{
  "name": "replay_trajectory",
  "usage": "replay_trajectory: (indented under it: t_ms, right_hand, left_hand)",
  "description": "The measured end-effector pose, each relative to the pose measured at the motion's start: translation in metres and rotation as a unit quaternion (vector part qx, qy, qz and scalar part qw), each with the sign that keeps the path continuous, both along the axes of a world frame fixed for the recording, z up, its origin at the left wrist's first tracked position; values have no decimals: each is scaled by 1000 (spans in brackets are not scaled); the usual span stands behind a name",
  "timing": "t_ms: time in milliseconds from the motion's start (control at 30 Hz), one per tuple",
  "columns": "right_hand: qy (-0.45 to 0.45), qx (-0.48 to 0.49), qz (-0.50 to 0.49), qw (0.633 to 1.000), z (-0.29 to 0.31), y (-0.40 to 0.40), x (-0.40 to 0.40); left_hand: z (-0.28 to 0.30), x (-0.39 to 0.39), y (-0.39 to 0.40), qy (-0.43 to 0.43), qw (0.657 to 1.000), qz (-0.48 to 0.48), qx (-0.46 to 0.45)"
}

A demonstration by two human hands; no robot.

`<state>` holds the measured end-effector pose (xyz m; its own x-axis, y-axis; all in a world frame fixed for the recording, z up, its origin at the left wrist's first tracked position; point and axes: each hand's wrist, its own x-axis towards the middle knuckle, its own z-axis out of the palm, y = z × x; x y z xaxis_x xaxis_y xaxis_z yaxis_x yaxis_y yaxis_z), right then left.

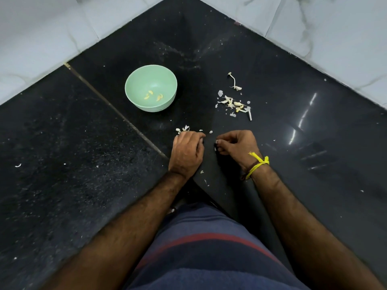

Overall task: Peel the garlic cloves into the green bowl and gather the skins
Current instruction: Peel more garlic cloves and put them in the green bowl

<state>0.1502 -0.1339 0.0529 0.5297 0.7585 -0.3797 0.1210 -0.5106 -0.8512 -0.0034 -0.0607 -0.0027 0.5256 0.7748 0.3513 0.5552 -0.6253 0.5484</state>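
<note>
The green bowl (134,80) stands on the black counter and holds a few peeled garlic cloves (153,96). To its right lies a pile of garlic skins and cloves (234,104), with a dry stem (234,81) beyond it. My left hand (187,151) rests knuckles-up on the counter with its fingers curled under. A small tuft of skins (182,129) lies right at its far knuckles; what is under the fingers is hidden. My right hand (237,144), with a yellow thread at the wrist, faces it a short gap away and pinches a small white bit of skin (215,149).
A small metal piece (249,115) lies at the right end of the skin pile. Loose skin flakes (202,172) dot the counter between my wrists. White tiled walls (52,38) meet behind the counter corner. The counter edge runs just in front of my body.
</note>
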Motion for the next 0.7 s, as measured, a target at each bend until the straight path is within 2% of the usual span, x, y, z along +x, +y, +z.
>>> replay_trajectory:
  t_ms: [267,333,533,700]
  right_hand:
    - [20,-30,28,999,5,10,-7]
    - [-6,-40,40,998,2,10,-7]
    - [-159,-73,132,976,3,17,-11]
    - [-166,-102,144,970,7,22,-10]
  left_hand:
    - [1,0,0,-5,1000,1,-5]
    - [1,1,0,-6,1000,0,-6]
    - [0,1,2,-10,1000,6,-9]
    - [-1,1,2,-6,1000,9,-18]
